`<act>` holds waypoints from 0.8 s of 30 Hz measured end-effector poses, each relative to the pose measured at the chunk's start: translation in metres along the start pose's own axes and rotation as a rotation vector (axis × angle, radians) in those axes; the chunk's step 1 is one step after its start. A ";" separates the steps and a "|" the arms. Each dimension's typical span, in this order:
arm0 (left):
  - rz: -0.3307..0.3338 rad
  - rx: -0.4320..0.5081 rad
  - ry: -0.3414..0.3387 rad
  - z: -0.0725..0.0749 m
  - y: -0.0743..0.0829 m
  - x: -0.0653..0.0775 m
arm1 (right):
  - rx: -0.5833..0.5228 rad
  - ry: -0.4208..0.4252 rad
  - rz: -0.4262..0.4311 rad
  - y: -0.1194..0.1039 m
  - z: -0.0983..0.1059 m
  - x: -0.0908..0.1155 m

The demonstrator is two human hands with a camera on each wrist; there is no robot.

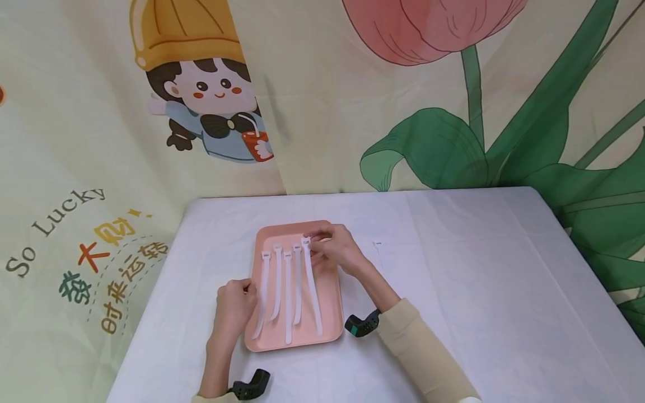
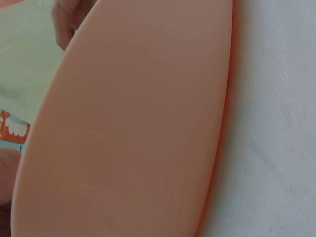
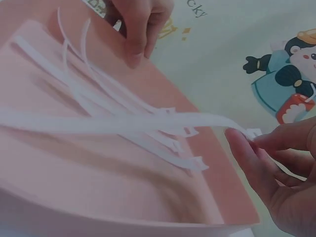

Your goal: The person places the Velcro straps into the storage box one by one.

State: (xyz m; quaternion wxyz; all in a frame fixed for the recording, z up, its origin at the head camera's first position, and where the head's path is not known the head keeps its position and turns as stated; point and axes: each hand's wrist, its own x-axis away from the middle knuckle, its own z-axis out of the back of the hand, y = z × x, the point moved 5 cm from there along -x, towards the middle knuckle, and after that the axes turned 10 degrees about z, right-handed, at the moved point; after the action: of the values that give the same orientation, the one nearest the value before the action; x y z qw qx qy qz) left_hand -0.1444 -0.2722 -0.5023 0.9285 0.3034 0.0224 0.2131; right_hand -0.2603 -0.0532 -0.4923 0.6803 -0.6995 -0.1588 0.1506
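Observation:
A pink rectangular tray [image 1: 330,313] lies on the table, with several white cable ties [image 1: 288,296] side by side in it, their slotted heads at the far end. My right hand [image 1: 335,246] pinches the head end of the rightmost cable tie [image 3: 113,123] between thumb and fingertips. That tie is lifted above the others, and a shadow shows beneath it in the right wrist view. At the tray's left edge my left hand [image 1: 237,305] grips the rim, thumb on the inner side. The tray's outer wall [image 2: 128,118] fills most of the left wrist view.
A white cloth covers the table [image 1: 453,313]. Right of the tray lies a small, thin white item [image 1: 378,244]. Behind the table hangs a printed curtain [image 1: 312,112] with a cartoon figure and a tulip. A black camera [image 1: 363,323] sits on each wrist.

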 end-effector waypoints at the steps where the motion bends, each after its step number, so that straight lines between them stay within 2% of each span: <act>1: 0.000 0.002 0.000 0.000 0.000 0.000 | 0.016 0.001 -0.009 0.002 -0.001 0.000; 7: 0.013 0.011 -0.010 0.000 -0.001 0.000 | 0.130 -0.001 0.001 0.012 -0.009 -0.003; 14: 0.028 0.012 -0.018 -0.001 0.001 0.000 | 0.372 -0.019 0.082 0.014 -0.014 -0.009; 24: 0.038 0.019 -0.013 0.000 0.002 0.001 | 0.544 -0.079 0.098 0.017 -0.021 -0.014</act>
State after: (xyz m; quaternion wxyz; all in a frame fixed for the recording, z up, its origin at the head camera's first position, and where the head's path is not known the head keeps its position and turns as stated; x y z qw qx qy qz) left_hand -0.1442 -0.2701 -0.5014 0.9215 0.3139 0.0128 0.2285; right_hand -0.2641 -0.0788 -0.5090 0.8282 -0.4916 -0.1047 0.2477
